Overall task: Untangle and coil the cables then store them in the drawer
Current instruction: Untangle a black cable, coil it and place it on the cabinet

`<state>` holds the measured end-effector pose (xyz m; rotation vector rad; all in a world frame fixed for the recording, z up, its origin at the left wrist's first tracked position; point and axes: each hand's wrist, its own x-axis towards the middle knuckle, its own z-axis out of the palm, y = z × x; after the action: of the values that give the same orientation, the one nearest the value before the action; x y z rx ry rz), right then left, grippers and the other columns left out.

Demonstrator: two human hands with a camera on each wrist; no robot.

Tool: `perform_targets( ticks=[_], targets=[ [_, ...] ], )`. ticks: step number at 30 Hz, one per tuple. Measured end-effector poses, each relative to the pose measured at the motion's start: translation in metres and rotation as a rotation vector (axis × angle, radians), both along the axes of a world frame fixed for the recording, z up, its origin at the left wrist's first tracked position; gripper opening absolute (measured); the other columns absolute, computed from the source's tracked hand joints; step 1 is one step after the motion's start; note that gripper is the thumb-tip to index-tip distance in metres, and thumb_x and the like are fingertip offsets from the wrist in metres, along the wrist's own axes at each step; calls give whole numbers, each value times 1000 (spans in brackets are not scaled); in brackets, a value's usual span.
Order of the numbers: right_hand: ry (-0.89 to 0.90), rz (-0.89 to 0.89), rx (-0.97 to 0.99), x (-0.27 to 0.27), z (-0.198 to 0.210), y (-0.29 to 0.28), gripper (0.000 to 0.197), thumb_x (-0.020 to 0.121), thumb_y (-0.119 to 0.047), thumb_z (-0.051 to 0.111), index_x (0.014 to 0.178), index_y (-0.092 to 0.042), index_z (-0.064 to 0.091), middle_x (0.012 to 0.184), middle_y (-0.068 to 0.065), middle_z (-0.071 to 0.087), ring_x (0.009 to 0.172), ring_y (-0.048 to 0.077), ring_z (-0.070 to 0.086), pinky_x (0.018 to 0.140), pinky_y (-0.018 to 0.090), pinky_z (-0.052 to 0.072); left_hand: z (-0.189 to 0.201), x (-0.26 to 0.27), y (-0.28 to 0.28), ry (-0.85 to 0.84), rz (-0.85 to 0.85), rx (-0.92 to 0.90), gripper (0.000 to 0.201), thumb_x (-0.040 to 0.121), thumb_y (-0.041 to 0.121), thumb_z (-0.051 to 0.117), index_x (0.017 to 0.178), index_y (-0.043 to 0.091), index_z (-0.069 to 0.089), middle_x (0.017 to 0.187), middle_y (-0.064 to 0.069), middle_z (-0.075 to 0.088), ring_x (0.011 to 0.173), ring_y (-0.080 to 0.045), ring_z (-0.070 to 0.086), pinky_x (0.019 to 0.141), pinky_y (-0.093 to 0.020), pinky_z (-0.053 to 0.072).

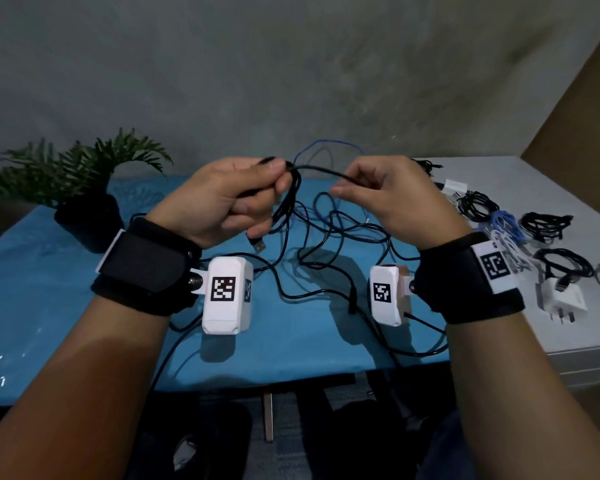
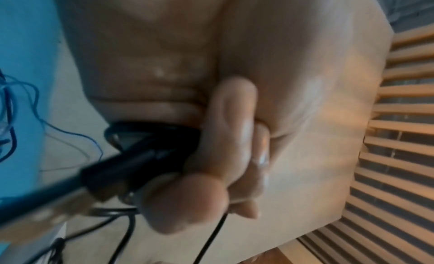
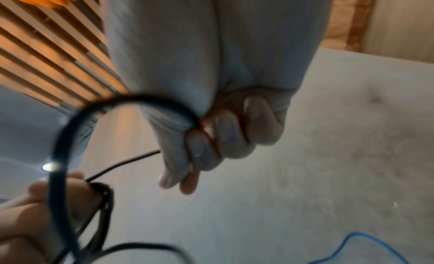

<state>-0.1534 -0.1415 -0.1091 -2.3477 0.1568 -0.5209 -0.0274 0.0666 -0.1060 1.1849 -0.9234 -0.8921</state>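
Both forearms are seen closest to the head camera, each strapped with a black wristband carrying a white tagged camera box; the left hand (image 1: 232, 199) is raised above the blue table cover (image 1: 49, 306), fingers and thumb curled round a small bundle of loops of the black cable (image 1: 288, 202); in the left wrist view the fingers (image 2: 230, 130) are seen closed over the black strands, with a plug body just beside them; a USB plug (image 1: 257, 244) is seen hanging below this hand; the right hand (image 1: 392, 199) is held level with the left, near it but apart; its thumb and curled fingers pinch a single run of the same black cable, which arcs across the gap from one hand to the other; the right wrist view shows the strand looping out from the closed fingers (image 3: 223, 134).

Loose tangled cables (image 1: 329, 237), black and blue, are spread on the blue cover beneath and behind the hands; coiled cables (image 1: 541, 225) and a white charger (image 1: 561, 299) are laid on the white cabinet top (image 1: 534, 174) to the right; a potted plant (image 1: 84, 188) stands at the far left of the cover; the drawer cannot be made out.
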Motion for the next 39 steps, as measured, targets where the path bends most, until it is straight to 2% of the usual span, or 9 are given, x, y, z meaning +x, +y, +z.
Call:
perform_targets(
  ticks=[5, 9, 11, 15, 18, 22, 28, 36, 39],
  targets=[
    [-72, -43, 128, -2, 3, -10, 16, 92, -35, 72, 92, -19, 72, 79, 13, 65, 66, 14, 50, 65, 37, 44, 4, 1, -3, -63, 145, 32, 26, 102, 25, 44, 88, 6, 56, 49, -1, 43, 42, -19, 53, 59, -30, 55],
    [-25, 114, 192, 5, -2, 14, 44, 95, -46, 64, 134, -25, 60, 114, -3, 68, 107, 9, 65, 101, 39, 51, -1, -15, -16, -26, 47, 37, 26, 100, 23, 42, 88, 3, 54, 49, -3, 46, 46, -22, 58, 67, -34, 58],
    [-13, 229, 315, 11, -9, 26, 37, 100, -44, 53, 124, -18, 63, 117, 9, 70, 113, 23, 66, 106, 50, 47, -3, -19, -20, 16, 17, 9, 27, 102, 23, 40, 88, 4, 53, 48, 0, 44, 44, -19, 56, 68, -33, 59],
    [-61, 282, 415, 15, -13, 36, 29, 103, -46, 49, 88, -25, 61, 96, 24, 72, 86, 44, 67, 85, 64, 50, -4, -20, -23, 42, 95, 4, 33, 104, 29, 37, 90, 3, 53, 50, 0, 42, 45, -18, 53, 70, -33, 59],
    [-125, 320, 499, 15, -11, 41, 29, 111, -24, 38, 89, -9, 49, 81, 14, 70, 64, 27, 65, 63, 38, 51, -2, -21, -26, 56, 131, -9, 46, 108, 35, 29, 90, 2, 55, 52, -3, 48, 51, -21, 59, 70, -34, 58],
    [-162, 335, 441, 14, -9, 37, 29, 111, -20, 37, 89, -6, 49, 74, 5, 63, 62, 17, 58, 68, 31, 47, 2, -21, -26, -25, 211, 39, 55, 110, 38, 27, 88, 2, 62, 63, -10, 61, 63, -25, 66, 66, -33, 59],
    [-122, 213, 184, 9, -7, 23, 32, 109, -28, 43, 92, -8, 61, 77, -5, 57, 70, 5, 53, 70, 22, 42, 0, -17, -22, -603, 432, 207, 55, 108, 43, 40, 81, 0, 62, 67, -14, 62, 53, -19, 60, 51, -30, 51],
    [-102, 300, 286, 3, -2, 24, 29, 110, -19, 40, 89, -15, 59, 74, -19, 61, 71, 2, 54, 67, 14, 44, -1, -9, -17, -639, 518, 153, 62, 97, 56, 56, 52, 16, 38, 44, 0, 37, 42, -21, 41, 48, -28, 36],
    [-86, 331, 297, 3, -2, 25, 29, 110, -20, 40, 90, -13, 60, 73, -16, 60, 71, 7, 52, 65, 16, 43, -1, -7, -15, -517, 441, 108, 50, 93, 47, 60, 58, 12, 51, 50, -3, 49, 43, -14, 48, 48, -21, 42]
  ],
)
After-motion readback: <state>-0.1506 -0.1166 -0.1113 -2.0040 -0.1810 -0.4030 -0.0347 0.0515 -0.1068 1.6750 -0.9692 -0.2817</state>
